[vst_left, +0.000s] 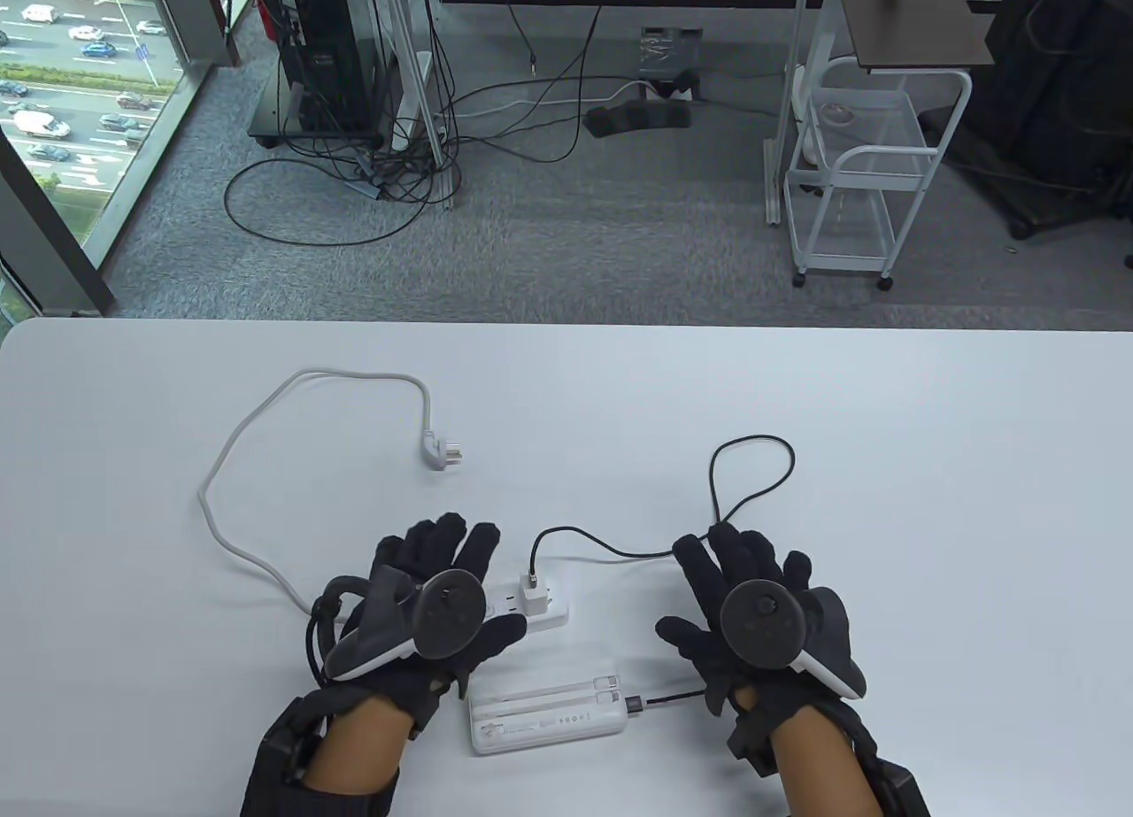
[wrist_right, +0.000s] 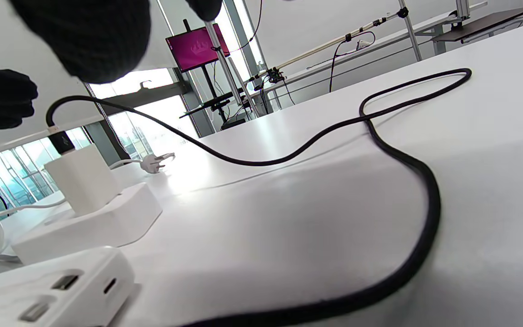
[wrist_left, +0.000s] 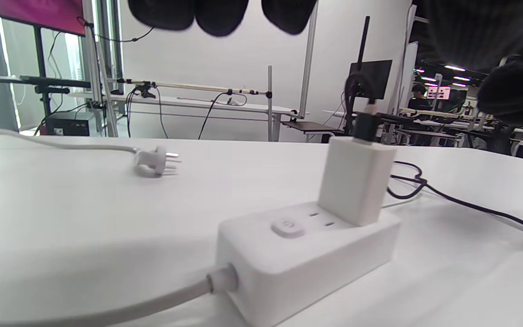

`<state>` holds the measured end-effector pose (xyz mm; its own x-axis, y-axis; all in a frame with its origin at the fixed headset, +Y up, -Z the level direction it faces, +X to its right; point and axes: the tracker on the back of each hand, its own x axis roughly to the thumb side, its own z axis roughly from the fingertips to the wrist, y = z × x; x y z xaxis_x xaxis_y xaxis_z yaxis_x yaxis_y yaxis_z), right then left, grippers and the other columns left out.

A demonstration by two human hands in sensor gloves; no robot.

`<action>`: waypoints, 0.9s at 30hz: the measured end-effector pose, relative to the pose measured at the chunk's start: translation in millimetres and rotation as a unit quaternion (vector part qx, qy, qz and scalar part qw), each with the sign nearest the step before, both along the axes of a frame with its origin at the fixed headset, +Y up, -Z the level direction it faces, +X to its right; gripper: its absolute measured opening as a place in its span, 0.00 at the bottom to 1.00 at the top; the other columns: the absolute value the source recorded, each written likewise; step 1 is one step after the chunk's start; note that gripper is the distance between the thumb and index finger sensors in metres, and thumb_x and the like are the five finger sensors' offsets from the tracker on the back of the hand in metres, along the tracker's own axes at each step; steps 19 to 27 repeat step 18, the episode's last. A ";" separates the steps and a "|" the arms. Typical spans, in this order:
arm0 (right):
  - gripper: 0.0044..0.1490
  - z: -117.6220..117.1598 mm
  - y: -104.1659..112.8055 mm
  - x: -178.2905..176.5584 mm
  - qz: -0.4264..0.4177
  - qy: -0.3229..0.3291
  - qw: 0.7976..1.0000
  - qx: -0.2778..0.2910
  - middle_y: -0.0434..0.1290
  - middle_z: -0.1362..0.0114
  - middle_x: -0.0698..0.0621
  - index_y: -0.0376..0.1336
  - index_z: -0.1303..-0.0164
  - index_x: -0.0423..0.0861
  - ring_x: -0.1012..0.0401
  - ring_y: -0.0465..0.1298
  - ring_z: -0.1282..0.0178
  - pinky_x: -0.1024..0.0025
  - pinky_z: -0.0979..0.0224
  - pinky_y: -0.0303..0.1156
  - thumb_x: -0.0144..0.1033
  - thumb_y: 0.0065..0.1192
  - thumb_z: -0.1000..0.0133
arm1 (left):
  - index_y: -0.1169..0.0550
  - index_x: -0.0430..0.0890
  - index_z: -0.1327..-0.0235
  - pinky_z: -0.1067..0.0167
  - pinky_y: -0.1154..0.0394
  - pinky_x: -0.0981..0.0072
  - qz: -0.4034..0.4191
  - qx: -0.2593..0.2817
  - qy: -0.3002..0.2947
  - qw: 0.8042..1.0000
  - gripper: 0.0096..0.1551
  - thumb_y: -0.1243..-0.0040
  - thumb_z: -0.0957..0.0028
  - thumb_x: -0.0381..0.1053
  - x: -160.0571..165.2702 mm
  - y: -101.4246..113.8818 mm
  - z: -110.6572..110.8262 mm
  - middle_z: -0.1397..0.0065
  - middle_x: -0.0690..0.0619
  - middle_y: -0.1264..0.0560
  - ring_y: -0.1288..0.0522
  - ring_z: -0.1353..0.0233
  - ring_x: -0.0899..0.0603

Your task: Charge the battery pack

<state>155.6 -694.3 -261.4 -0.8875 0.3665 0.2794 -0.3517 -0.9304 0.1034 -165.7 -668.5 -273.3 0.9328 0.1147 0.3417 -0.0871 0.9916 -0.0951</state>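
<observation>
A white battery pack (vst_left: 542,711) lies flat near the table's front edge, between my hands. A black cable (vst_left: 752,472) has its connector (vst_left: 634,702) in the pack's right end, loops across the table and runs to a white charger adapter (vst_left: 535,597). The adapter stands plugged into a white power strip (vst_left: 551,618). The strip's own wall plug (vst_left: 440,452) lies loose on the table. My left hand (vst_left: 443,578) is open with fingers spread over the strip's left part. My right hand (vst_left: 743,587) is open over the cable and holds nothing.
The strip's grey cord (vst_left: 239,463) curves across the table's left half. In the left wrist view the strip (wrist_left: 306,245), adapter (wrist_left: 356,181) and loose plug (wrist_left: 156,163) show. The right wrist view shows the pack's ports (wrist_right: 63,281). A white cart (vst_left: 850,188) stands on the floor beyond.
</observation>
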 end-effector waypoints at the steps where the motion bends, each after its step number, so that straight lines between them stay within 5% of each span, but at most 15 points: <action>1: 0.55 -0.1 -0.8 -0.6 0.009 0.000 1.000 -0.003 0.33 0.13 0.35 0.38 0.18 0.55 0.28 0.36 0.17 0.17 0.30 0.30 0.60 0.59 0.49 | 0.52 0.47 0.11 0.29 0.50 0.24 0.001 -0.014 0.004 1.000 0.65 0.51 0.51 0.83 -2.4 -3.4 -2.4 0.13 0.33 0.55 0.50 0.19 0.24; 5: 0.55 -1.0 -5.4 -2.0 0.022 0.003 0.999 -0.023 0.27 0.14 0.36 0.35 0.19 0.56 0.29 0.32 0.18 0.17 0.31 0.28 0.61 0.56 0.48 | 0.57 0.48 0.12 0.30 0.55 0.22 0.001 -0.012 0.004 1.000 0.66 0.53 0.51 0.83 -2.5 -7.8 -5.9 0.14 0.31 0.62 0.57 0.19 0.23; 27: 0.54 -1.6 -8.1 -1.8 0.013 0.009 0.999 -0.047 0.29 0.14 0.34 0.36 0.18 0.54 0.28 0.32 0.19 0.18 0.31 0.28 0.60 0.55 0.47 | 0.59 0.48 0.12 0.30 0.55 0.22 -0.017 -0.028 -0.013 0.999 0.65 0.53 0.51 0.83 5.3 -11.7 -3.4 0.14 0.31 0.63 0.58 0.19 0.22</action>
